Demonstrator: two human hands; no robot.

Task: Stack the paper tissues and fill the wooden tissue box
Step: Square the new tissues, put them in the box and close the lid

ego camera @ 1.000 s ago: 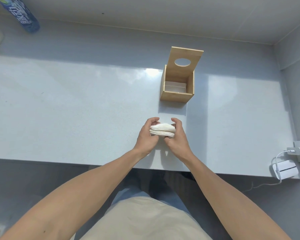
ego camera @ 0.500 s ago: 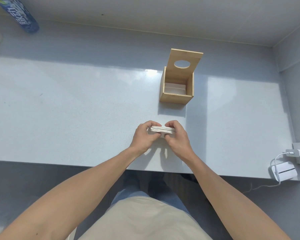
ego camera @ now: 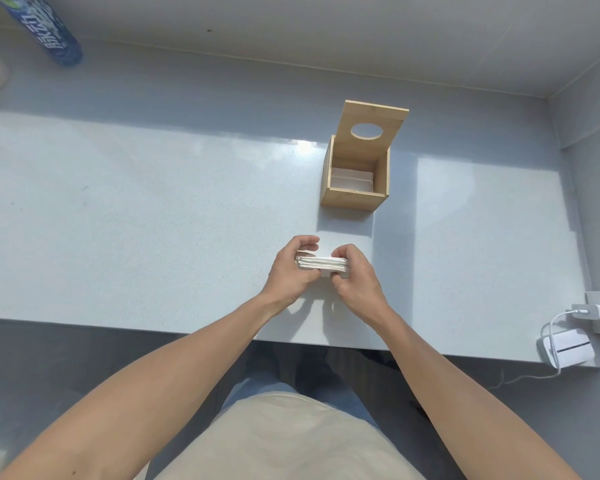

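A flat stack of white paper tissues (ego camera: 323, 264) is held just above the pale counter, near its front edge. My left hand (ego camera: 291, 271) grips the stack's left end and my right hand (ego camera: 355, 276) grips its right end, thumbs underneath and fingers curled over the top. Beyond the hands stands the wooden tissue box (ego camera: 355, 178), its lid with an oval hole (ego camera: 366, 131) tipped up and back. Some white tissues (ego camera: 352, 180) lie at the bottom of the box.
A blue labelled bottle (ego camera: 47, 32) lies at the far left back of the counter (ego camera: 153, 209). A white charger and cable (ego camera: 565, 346) sit at the right front corner. A wall closes the right side.
The tissue stack, bowed and loose a second ago, is now pressed flat and squared between both hands. The hands have stayed in about the same place.
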